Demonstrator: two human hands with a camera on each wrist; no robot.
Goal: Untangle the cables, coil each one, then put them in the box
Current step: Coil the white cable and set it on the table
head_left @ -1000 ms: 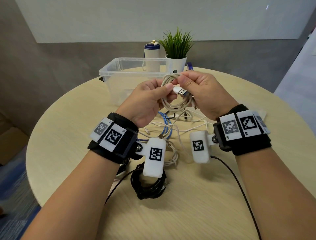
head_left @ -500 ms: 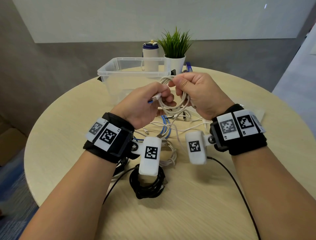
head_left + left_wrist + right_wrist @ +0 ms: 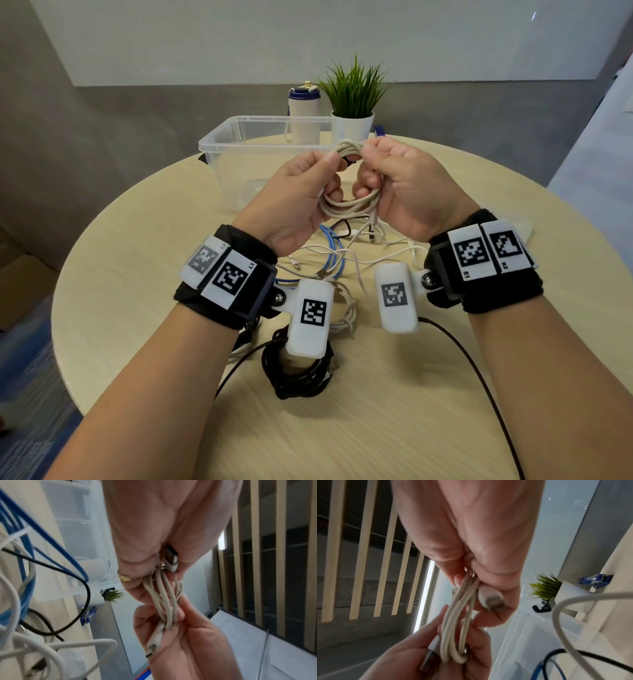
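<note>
A coiled beige cable (image 3: 352, 205) hangs above the table between both hands, just in front of the clear plastic box (image 3: 219, 144). My left hand (image 3: 308, 192) grips the coil's left side, and the left wrist view shows its USB-A plug (image 3: 171, 558) tucked in that hand's fingers. My right hand (image 3: 404, 185) pinches the coil's right side, with the small plug (image 3: 152, 649) lying on its palm. Under the hands lies a tangle with a blue cable (image 3: 334, 253) and white cables (image 3: 376, 255). A coiled black cable (image 3: 298, 373) sits nearer me.
A white coil (image 3: 344, 315) lies beside the black one, partly under the left wrist camera. A potted plant (image 3: 352, 120) and a bottle (image 3: 304, 116) stand behind the box. The black lead (image 3: 479, 377) from the right wrist camera runs across the round table (image 3: 137, 274).
The USB-A plug went from my right fingers into my left hand. Both hands have since closed on the beige coil, which they hold a little farther apart.
</note>
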